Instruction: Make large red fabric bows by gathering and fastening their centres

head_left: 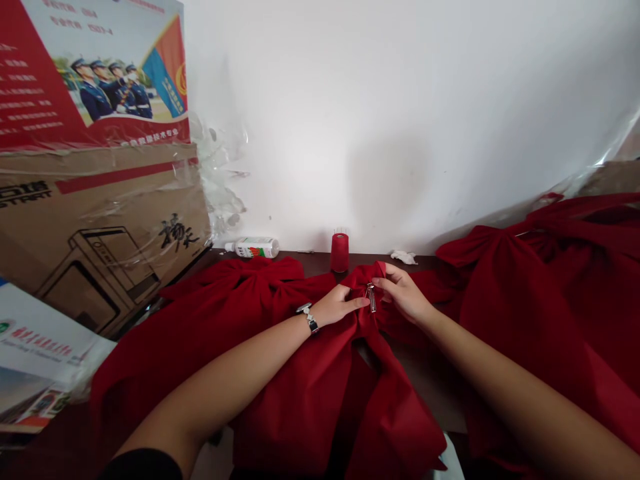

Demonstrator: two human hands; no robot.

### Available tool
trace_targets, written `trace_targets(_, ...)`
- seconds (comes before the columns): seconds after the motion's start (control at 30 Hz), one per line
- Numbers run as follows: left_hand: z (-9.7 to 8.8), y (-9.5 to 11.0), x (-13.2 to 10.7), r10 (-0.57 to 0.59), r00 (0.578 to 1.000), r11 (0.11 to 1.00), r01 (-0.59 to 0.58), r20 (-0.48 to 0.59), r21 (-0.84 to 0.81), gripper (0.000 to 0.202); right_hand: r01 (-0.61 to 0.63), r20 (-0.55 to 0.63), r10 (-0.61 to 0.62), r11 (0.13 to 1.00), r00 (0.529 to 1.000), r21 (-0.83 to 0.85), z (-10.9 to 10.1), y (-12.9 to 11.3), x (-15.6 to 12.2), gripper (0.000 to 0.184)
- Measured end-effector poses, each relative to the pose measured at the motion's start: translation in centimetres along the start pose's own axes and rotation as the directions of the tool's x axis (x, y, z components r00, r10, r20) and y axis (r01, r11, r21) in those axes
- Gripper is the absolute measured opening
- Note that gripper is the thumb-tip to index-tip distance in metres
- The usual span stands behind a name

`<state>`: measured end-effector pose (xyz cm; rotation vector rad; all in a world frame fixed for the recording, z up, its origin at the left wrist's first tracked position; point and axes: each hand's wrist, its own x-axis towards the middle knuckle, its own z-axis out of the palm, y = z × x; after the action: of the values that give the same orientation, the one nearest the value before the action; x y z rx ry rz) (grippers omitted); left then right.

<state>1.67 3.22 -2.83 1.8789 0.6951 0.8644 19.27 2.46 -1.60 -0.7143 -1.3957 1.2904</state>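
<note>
A large red fabric bow (pixel 280 360) lies across the dark table in front of me. At its gathered centre sits a small metal clip (pixel 371 297). My left hand (pixel 340 305), with a watch on the wrist, presses its closed fingers on the bow's knot just left of the clip. My right hand (pixel 403 293) pinches the clip and the red cloth from the right. Both hands meet at the knot.
A red thread spool (pixel 339 251) stands by the white wall behind the bow. A small white bottle (pixel 255 247) lies to its left. A big cardboard box (pixel 95 227) leans at the left. More red bows (pixel 550 293) pile up at the right.
</note>
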Motion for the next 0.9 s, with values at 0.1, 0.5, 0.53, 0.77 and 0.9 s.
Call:
trace_targets(0.1, 0.0, 0.0, 0.0, 0.02, 1.0, 1.0, -0.02, -0.008, -0.001, 0.059, 0.022, -0.005, -0.022, 0.999, 1.0, -0.033, 0.0, 0.0, -0.1, 0.018)
trace_targets(0.5, 0.1, -0.2, 0.0, 0.051, 0.998, 0.999, -0.05, -0.03, 0.014, 0.052, 0.099, 0.012, -0.098, 0.985, 0.995, -0.142, 0.0, -0.4, -0.1, 0.018)
trace_targets(0.53, 0.1, -0.2, 0.0, 0.057, 0.998, 0.998, -0.056, -0.028, 0.017, 0.052, 0.103, 0.013, -0.102, 0.985, 0.995, -0.141, 0.1, -0.5, -0.1, 0.019)
trace_targets(0.77, 0.0, 0.2, -0.1, 0.08, 0.997, 0.997, -0.08, -0.002, 0.018, 0.052, 0.008, 0.092, -0.011, 0.999, 0.996, 0.033, -0.6, -0.3, 0.0, 0.013)
trace_targets(0.9, 0.0, 0.2, -0.1, 0.076, 0.997, 0.997, -0.077, 0.011, 0.022, 0.051, -0.066, 0.194, 0.031, 0.983, 0.98, 0.174, -1.1, -0.4, 0.3, 0.017)
